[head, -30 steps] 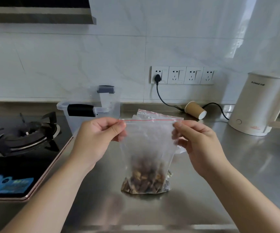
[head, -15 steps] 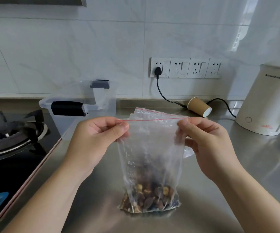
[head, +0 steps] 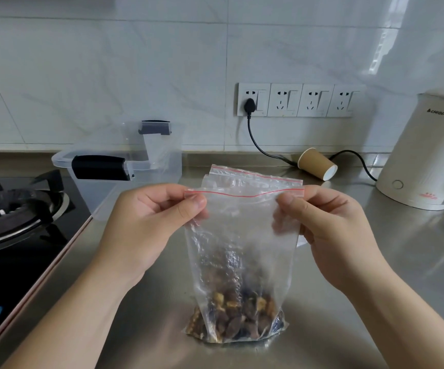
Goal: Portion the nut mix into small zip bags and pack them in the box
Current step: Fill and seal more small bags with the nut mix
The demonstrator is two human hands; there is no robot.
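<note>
Left hand [head: 149,227] and right hand [head: 330,230] pinch the top corners of a crinkled clear zip bag [head: 239,249], nut mix [head: 236,318] lumped at its bottom.

A cream electric kettle [head: 423,153] stood at the worktop's [head: 401,262] right rear. A brown paper cup [head: 317,163] lay tipped beside its black cord [head: 258,145]. A gas hob [head: 15,214] occupied the left.

Both forearms are bare, sleeveless, with short plain nails on each hand [head: 146,225].
</note>
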